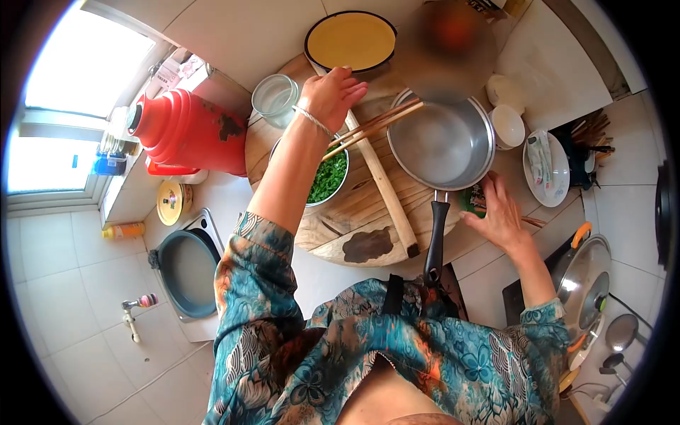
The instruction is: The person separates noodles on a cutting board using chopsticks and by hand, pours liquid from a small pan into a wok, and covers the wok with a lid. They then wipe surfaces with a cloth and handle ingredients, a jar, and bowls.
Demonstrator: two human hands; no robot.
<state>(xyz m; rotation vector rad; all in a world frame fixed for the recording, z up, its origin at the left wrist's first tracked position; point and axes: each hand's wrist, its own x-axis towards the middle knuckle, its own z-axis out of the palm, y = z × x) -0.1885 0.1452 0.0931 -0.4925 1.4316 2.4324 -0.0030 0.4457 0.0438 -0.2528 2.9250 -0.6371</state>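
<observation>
My left hand [331, 98] is raised over the round wooden board [329, 230], fingers stretched out and holding nothing, near the yellow basin [352, 42]. Below it, a bowl of chopped greens [327, 177] is partly hidden by my forearm. A pair of chopsticks [379, 127] reaches from the bowl to the rim of the saucepan [443, 145]. Beside the bowl lies a long wooden stick [382, 188]. My right hand [501, 216] is right of the saucepan's black handle [437, 241], fingers apart, close to a small green item [472, 202]; contact is unclear.
A glass jar [275, 98] and a red thermos [191, 131] stand left. Right are a white bowl [507, 127], a plate [556, 188] with a packet, and a lidded pan [584, 283]. A blurred round shape [446, 53] covers the upper middle. A grey-blue basin [188, 273] sits lower left.
</observation>
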